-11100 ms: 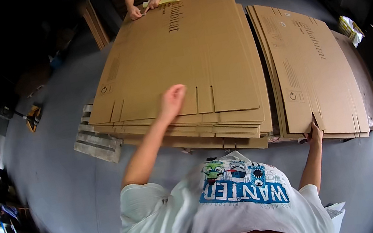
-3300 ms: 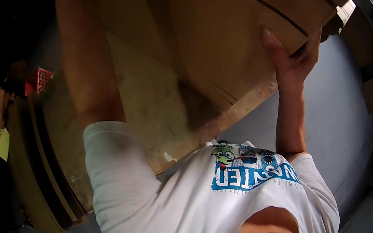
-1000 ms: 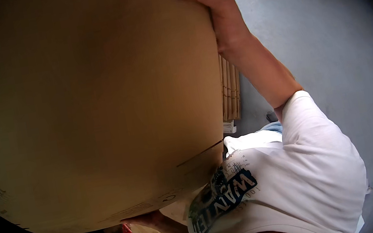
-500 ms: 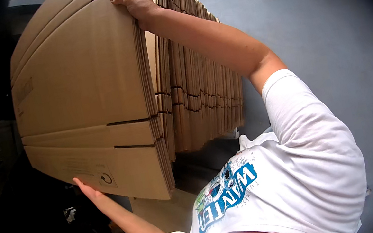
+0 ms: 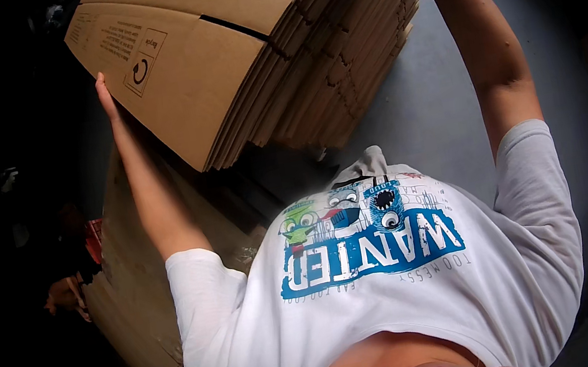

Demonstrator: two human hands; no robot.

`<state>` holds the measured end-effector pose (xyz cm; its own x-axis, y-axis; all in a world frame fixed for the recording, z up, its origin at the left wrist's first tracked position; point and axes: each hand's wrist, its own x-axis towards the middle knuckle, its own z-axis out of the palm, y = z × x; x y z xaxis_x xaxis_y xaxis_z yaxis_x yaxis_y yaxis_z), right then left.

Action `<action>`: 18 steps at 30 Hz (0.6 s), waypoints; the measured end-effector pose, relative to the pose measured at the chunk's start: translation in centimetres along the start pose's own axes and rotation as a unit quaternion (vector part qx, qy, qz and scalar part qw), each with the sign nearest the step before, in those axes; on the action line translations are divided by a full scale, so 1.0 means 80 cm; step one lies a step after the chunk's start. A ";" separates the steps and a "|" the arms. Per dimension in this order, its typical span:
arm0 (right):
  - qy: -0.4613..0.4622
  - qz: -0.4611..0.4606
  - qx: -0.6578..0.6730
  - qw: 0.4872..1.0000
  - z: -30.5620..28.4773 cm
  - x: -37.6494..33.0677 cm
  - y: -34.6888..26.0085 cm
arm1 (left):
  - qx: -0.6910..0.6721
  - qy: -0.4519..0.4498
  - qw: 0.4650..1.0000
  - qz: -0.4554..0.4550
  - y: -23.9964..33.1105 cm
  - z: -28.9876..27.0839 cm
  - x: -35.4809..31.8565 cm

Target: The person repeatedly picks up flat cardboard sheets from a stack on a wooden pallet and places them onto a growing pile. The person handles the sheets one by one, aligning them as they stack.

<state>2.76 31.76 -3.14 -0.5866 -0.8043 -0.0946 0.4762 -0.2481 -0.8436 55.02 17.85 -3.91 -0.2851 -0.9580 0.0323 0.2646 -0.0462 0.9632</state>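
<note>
Above the white printed T-shirt (image 5: 371,272), lifted to head height, sits the stack of flattened cardboard boxes (image 5: 264,48); many brown sheets, edges fanned slightly, slots cut into the top face; a printed panel with an arrow mark lies near its left corner. Long axis of the stack runs from the upper right of the shirt down toward its upper left, so the stack spans across the body rather than away from it; the lower, thicker end points toward the shirt's collar side.

Left hand (image 5: 105,98): flat, fingers extended, pressed against the left edge of the stack just beside the printed panel; an open palm bracing, not a wrap. Right hand: the right arm (image 5: 488,65) rises from the shirt's right sleeve to the stack's upper right end and leaves the picture there; hand out of view, so cannot tell whether it clasps the edge or only props it.

Judgement: the stack lies forward and up from both hands, one hand at each end of the long axis; neither is clearly nearer; any tilt turns on the left palm, which has contact only.

Left of the shirt and below the stack: a second cardboard pile (image 5: 133,288), lower down, partly shadowed; right of the shirt, grey floor (image 5: 438,113).
</note>
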 end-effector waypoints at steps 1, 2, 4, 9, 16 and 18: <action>0.018 0.027 -0.010 0.999 0.011 -0.012 0.005 | -0.014 0.016 1.000 0.014 -0.001 0.000 -0.019; -0.068 0.025 0.015 0.997 -0.005 0.010 0.005 | -0.017 0.023 0.999 0.043 0.001 0.004 -0.021; -0.091 0.014 0.012 0.996 -0.067 0.068 -0.005 | -0.096 0.055 0.993 0.027 -0.006 0.056 -0.016; -0.100 0.148 0.011 0.984 0.003 0.039 -0.021 | 0.011 0.412 0.911 0.026 -0.009 0.017 0.003; -0.050 0.118 -0.075 0.989 -0.034 0.040 -0.038 | 0.071 0.382 0.922 0.006 -0.019 0.094 0.009; -0.068 0.109 -0.073 0.989 -0.033 0.036 -0.031 | 0.065 0.380 0.922 -0.034 -0.024 0.095 0.005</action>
<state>-1.86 31.49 -2.75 -0.3826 -0.8976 -0.2187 0.4764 0.0111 -0.8792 47.43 19.67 -3.70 0.4442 -0.8781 -0.1779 0.1427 -0.1267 0.9816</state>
